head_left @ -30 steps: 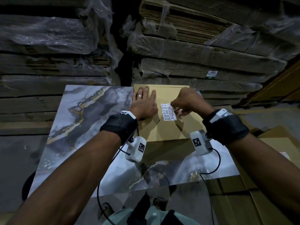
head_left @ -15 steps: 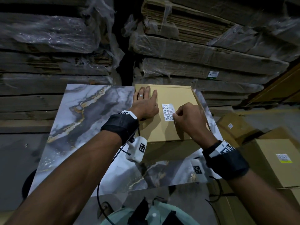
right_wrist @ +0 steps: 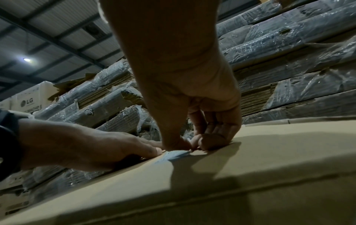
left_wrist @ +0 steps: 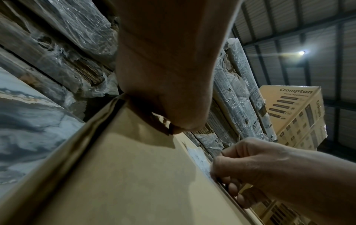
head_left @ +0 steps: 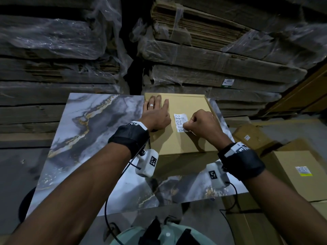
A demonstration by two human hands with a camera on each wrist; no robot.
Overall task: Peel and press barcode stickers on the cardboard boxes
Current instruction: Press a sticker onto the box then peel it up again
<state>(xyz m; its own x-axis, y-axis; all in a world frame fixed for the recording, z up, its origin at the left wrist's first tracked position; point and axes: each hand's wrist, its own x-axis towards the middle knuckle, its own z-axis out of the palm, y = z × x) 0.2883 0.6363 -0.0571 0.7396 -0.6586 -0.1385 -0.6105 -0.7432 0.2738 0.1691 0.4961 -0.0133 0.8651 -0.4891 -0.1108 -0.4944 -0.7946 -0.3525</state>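
"Crompton" stands on a stacked carton, "LG" on a white box; the sticker's codes seem unreadable.

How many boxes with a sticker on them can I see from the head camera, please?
3: the cardboard box under both hands, carrying the barcode sticker; the large box at far right; the small box behind it. Others may be hidden.

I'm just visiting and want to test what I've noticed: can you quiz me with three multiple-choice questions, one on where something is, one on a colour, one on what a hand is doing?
1. Where is the barcode sticker?
A. on the marble tabletop
B. on top of the cardboard box
C. on a wrapped stack

2. What colour is the sticker?
A. white
B. red
C. green

3. What is the left hand doing?
A. resting flat on the box
B. hanging in the air
C. making a fist

Answers: B, it lies on the box top; A, white with black codes; A, fingers spread on the cardboard.
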